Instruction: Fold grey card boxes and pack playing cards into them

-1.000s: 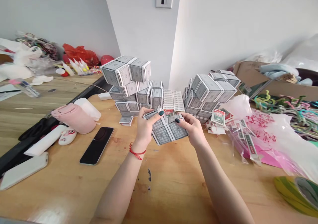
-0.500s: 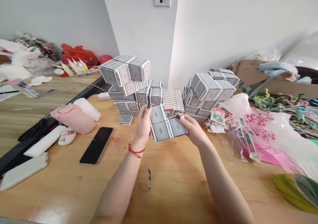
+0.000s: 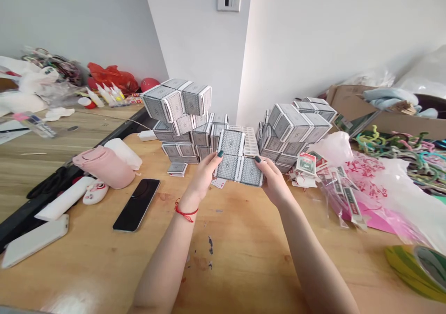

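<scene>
The left hand and right hand clamp opposite edges of a block of boxed playing-card decks, which sits between them at 12 o'clock. Even pressure from both sides should keep its edges aligned. Taller stacks rise beyond, and a loose playing card lies below on the wooden surface.

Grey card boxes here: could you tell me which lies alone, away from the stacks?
The box alone on the table, in front of the left stack.
</scene>
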The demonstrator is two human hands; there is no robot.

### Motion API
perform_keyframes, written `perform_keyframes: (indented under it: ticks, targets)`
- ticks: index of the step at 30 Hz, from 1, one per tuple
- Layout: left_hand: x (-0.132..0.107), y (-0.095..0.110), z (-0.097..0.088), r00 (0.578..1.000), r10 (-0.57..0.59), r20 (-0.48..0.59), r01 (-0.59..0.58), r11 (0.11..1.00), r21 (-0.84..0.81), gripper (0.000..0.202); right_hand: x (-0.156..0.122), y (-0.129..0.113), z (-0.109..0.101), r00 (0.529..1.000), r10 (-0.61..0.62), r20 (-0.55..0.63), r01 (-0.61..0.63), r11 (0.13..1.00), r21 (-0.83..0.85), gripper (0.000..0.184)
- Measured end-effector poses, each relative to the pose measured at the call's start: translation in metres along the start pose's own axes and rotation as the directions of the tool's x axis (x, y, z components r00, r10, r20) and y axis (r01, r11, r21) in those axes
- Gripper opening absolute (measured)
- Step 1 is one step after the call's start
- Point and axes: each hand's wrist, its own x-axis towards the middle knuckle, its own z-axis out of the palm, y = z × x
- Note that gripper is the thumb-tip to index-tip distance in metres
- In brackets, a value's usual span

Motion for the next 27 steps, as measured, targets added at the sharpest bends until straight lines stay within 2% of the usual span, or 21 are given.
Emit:
perform_keyframes:
  ticks: [3,6,12,15,19,21,23,24,26,27]
  targets:
    - [-0.001,0.003,0.005,0.994,0.103,-0.022,-0.101,0.991,0.083,0.031,0.001,-0.003,-0.004,0.993,0.030,0.114,-0.019,0.995,-0.102,0.035]
    - [-0.004,0.004,0.014,0.992,0.121,0.031,-0.124,0.976,0.177,0.031,0.000,-0.004,-0.003,0.981,0.046,0.190,-0.021,0.991,-0.130,0.036]
    - [-0.011,0.005,0.022,0.984,0.178,0.007,-0.172,0.939,0.297,0.033,-0.003,-0.002,0.004,0.981,0.053,0.189,-0.037,0.995,-0.087,0.034]
    - [-0.007,0.000,0.018,0.991,0.133,-0.018,-0.124,0.957,0.262,0.034,-0.003,0.002,0.006,0.978,0.067,0.197,-0.059,0.997,-0.046,0.033]
    - [0.004,-0.014,0.012,0.977,0.051,-0.209,-0.021,0.990,0.142,0.050,0.005,0.013,0.006,0.989,0.099,0.109,-0.107,0.992,0.069,0.038]
    - [0.008,-0.021,0.011,0.975,-0.003,-0.221,0.016,0.998,0.057,0.051,0.009,0.018,0.006,0.990,0.136,0.031,-0.139,0.986,0.089,0.038]
    - [0.008,-0.030,0.013,0.977,-0.044,-0.208,0.054,0.998,0.045,0.048,0.012,0.022,0.007,0.989,0.148,-0.022,-0.145,0.985,0.091,0.040]
    - [0.007,-0.034,0.014,0.976,-0.023,-0.217,0.045,0.994,0.096,0.046,0.012,0.024,0.008,0.989,0.147,-0.032,-0.144,0.986,0.088,0.041]
    - [0.002,-0.045,0.014,0.952,0.088,-0.292,-0.024,0.976,0.217,0.040,0.009,0.029,0.008,0.988,0.157,-0.015,-0.155,0.984,0.082,0.045]
    - [-0.002,-0.051,0.014,0.949,0.125,-0.290,-0.049,0.965,0.256,0.038,0.006,0.033,0.007,0.985,0.172,-0.003,-0.172,0.981,0.090,0.046]
